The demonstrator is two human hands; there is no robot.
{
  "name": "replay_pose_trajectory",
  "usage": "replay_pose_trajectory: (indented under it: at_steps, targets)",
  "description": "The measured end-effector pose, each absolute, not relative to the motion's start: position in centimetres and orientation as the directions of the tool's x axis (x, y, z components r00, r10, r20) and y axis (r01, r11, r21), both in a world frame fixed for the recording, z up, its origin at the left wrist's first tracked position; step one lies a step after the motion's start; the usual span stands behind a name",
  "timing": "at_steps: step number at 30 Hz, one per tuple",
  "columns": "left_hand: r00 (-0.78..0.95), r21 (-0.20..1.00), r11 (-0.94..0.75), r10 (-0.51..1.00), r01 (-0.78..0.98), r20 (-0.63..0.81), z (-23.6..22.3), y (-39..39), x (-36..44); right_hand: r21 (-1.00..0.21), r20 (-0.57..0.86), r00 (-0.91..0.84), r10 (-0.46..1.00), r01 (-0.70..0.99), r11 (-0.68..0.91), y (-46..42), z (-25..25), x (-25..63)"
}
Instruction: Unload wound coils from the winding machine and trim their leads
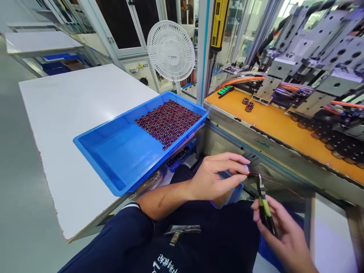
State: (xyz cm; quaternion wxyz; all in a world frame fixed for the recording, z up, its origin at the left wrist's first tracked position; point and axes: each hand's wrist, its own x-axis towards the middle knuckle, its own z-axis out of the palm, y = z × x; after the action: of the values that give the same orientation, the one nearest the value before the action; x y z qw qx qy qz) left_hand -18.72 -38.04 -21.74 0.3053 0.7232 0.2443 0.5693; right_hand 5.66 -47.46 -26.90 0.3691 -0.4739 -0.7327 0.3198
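Note:
My left hand (217, 175) pinches a small coil part (246, 169) with thin red wire (273, 182) trailing to the right. My right hand (284, 231) grips small cutters with green-yellow handles (264, 206), their tips pointing up at the wire just right of my left fingertips. Both hands hover over my lap, below the edge of the orange machine deck (273, 121). A blue tray (119, 151) to the left holds several small dark red and purple coils (169, 121) packed in its far end.
The tray overhangs a white table (71, 98). Two coils (248, 104) lie on the orange deck beside grey machine fixtures (313, 57) and orange hoses. A white fan (171, 51) stands behind the tray. A yellow sensor bar (219, 22) hangs on the frame post.

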Motion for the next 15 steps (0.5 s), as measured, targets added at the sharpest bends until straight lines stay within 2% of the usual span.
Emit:
replay_pose_trajectory:
  at_steps: [3, 6, 11, 15]
  targets:
    - [0.233, 0.705, -0.71, 0.685, -0.002, 0.691, -21.7, -38.1, -18.2, -0.966, 0.068, -0.226, 0.972, 0.228, 0.121, -50.4, -26.9, 4.2]
    - [0.239, 0.699, -0.715, 0.675, -0.023, 0.698, -21.6, -38.3, -17.8, -0.994, -0.072, -0.135, 0.988, 0.09, -0.06, -51.7, -26.3, 3.4]
    - [0.258, 0.708, -0.705, 0.678, -0.036, 0.688, -21.6, -38.6, -17.7, -0.993, -0.117, -0.129, 0.985, 0.036, -0.113, -51.8, -25.7, 3.1]
    - [0.26, 0.716, -0.696, 0.685, -0.04, 0.68, -21.8, -38.7, -17.9, -0.997, -0.071, -0.132, 0.989, 0.02, -0.069, -51.4, -25.7, 2.8]
